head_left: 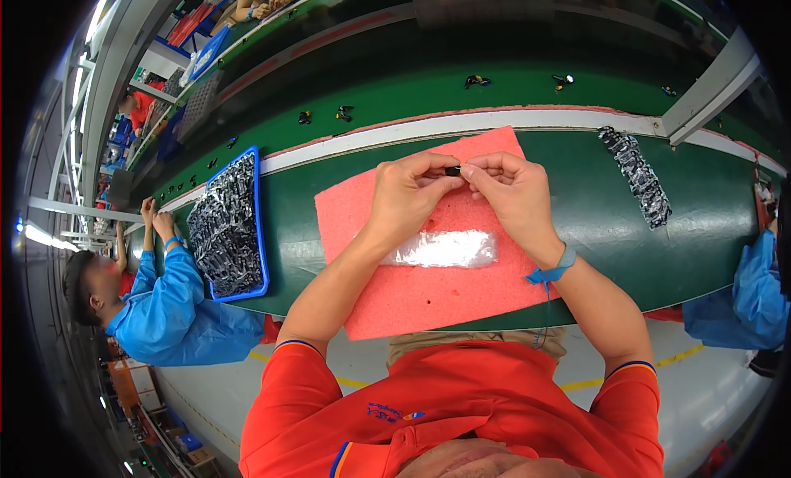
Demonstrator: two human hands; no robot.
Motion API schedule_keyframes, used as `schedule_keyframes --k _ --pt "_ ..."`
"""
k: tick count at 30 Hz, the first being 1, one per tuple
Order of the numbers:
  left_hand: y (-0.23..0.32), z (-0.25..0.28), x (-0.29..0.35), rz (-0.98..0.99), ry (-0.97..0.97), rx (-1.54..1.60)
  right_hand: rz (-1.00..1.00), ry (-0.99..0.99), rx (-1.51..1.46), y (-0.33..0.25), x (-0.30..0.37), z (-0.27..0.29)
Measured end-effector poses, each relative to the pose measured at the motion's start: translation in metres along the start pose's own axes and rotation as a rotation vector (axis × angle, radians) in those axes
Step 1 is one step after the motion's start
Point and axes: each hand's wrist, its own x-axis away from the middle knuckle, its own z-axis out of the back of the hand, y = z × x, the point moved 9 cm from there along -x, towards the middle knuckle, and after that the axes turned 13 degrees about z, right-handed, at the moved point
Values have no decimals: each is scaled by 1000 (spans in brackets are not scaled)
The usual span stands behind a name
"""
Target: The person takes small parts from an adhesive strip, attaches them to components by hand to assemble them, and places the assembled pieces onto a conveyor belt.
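Green worktop (577, 206) beside a green belt (412, 99). The worker's left fingers (432, 161) and right fingers (489, 160) pinch a small black part (452, 171) above the pink foam mat (371, 305); step judged fine two-handed handling, next calling for a steady, light grip.

The held part (453, 171) is black — foam mat (342, 218) coral pink, far belt (412, 97) green, left tray (262, 255) bright blue, wrist strap (567, 260) blue — red sleeves (292, 387) edged in navy and orange.
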Motion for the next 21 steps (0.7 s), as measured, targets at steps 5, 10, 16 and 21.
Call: schedule_keyframes --k 5,10,16,21 --pt "-11 2 -3 68 -25 82 6 -3 45 -2 1 2" --pt "-9 4 -3 -25 -31 191 -26 -92 -24 -2 -1 3" --pt "-3 4 1 -50 -39 177 33 -184 130 -10 -2 0" --pt "-1 2 3 -73 -38 132 92 -181 168 -12 -2 2"
